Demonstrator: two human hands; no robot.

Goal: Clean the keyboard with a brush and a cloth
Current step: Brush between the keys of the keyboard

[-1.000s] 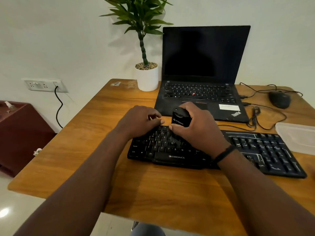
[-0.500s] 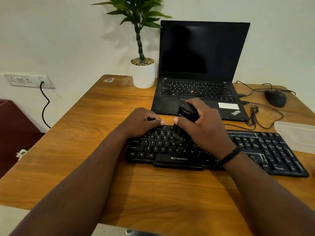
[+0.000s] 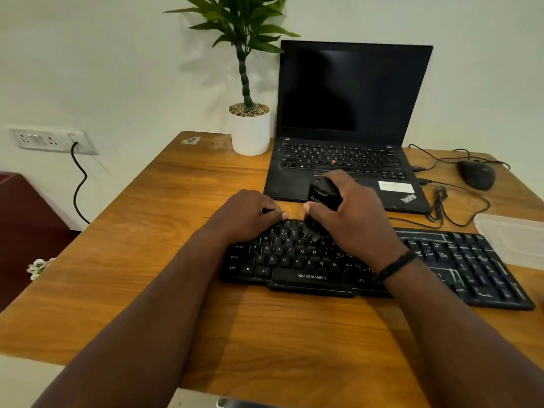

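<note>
A black Zebronics keyboard [image 3: 297, 260] lies across the wooden desk in front of me. My right hand [image 3: 357, 222] grips a black brush [image 3: 322, 198] upright, its bristles down on the upper letter rows near the middle of the keyboard. My left hand [image 3: 248, 214] rests curled on the keyboard's top left corner, fingers closed against its edge. No cloth is visible.
An open black laptop [image 3: 347, 119] stands behind the keyboard, a potted plant [image 3: 250, 128] to its left. A black mouse [image 3: 477, 175] with tangled cables lies at the far right. A translucent plastic lid [image 3: 512, 240] sits by the keyboard's right end. Wall socket [image 3: 50, 139] at left.
My right hand has shifted the brush slightly along the upper key rows, tilting it. My left hand has stayed on the keyboard's corner. The camera view has moved a little.
</note>
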